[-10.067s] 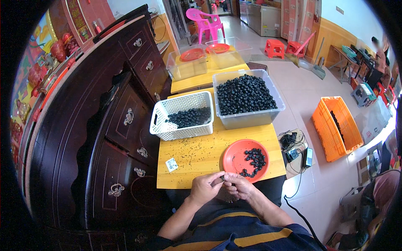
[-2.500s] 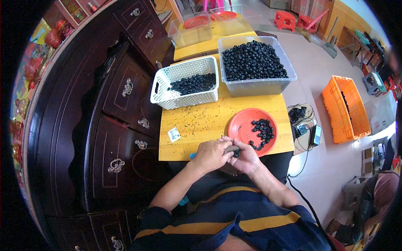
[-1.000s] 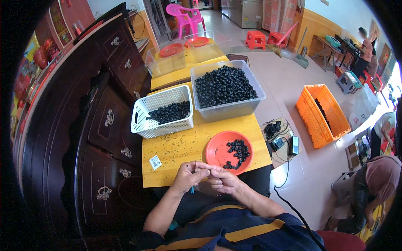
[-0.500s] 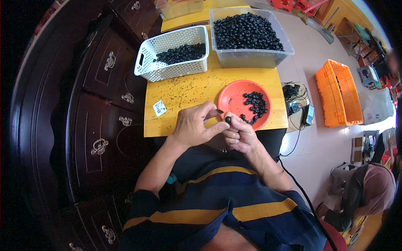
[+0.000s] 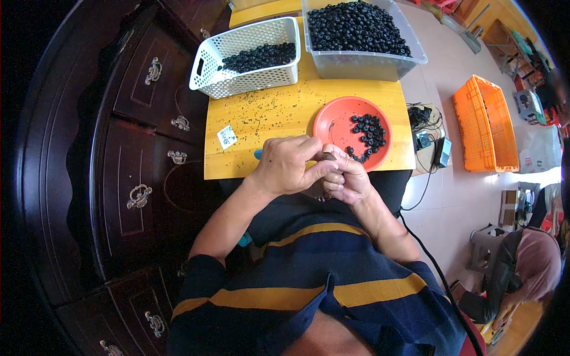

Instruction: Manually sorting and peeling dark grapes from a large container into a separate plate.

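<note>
My left hand (image 5: 289, 164) and my right hand (image 5: 347, 176) meet at the near edge of the yellow wooden table (image 5: 279, 113). Together their fingertips pinch a small dark bead (image 5: 328, 157). Just beyond them stands a red plate (image 5: 336, 121) with several black beads (image 5: 368, 132) on its right half. Farther off, a white slotted basket (image 5: 243, 62) holds a layer of black beads, and a clear plastic tub (image 5: 362, 59) is heaped with them.
Dark crumbs speckle the tabletop, and a small white packet (image 5: 226, 136) lies at its left. A dark wooden cabinet (image 5: 136, 142) with brass handles runs along the left. An orange crate (image 5: 484, 121) sits on the floor at right; a person (image 5: 522, 267) crouches at lower right.
The view has tilted down and closer to the table. My hands stay together at the table's near edge, working a dark bead between the fingertips.
</note>
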`<state>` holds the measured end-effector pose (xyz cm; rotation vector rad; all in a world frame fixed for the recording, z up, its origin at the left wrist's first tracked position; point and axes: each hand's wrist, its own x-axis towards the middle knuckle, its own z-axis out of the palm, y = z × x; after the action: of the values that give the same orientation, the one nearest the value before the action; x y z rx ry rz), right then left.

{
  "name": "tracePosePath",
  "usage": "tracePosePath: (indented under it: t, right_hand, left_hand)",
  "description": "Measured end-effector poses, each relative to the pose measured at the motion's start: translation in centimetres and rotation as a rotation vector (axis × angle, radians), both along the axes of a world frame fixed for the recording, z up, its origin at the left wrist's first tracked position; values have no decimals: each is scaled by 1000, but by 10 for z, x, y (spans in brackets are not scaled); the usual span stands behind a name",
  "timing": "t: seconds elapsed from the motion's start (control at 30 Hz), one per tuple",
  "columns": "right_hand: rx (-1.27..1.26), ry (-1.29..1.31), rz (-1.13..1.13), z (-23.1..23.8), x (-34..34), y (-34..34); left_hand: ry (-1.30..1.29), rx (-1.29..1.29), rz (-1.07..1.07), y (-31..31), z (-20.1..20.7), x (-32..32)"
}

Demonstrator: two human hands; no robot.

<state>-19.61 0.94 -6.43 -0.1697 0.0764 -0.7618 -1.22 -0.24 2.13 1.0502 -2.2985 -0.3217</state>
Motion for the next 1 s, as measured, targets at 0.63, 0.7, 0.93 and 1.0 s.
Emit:
tracePosePath:
  t: [0.63,0.7,0.93,1.0]
  right_hand:
    - [255,-109,-32,5,4,3]
    - [296,-126,-34,7,7,6]
    - [327,-86,-40,20,8,6]
    - [307,-89,-27,19,8,5]
  left_hand:
    - [18,-24,24,-11,-9,-1]
    - [42,-22,10,-10,-11,-2]
    - [111,22,32,-6,-1,-2]
    - [123,27,44,-6,2,-2]
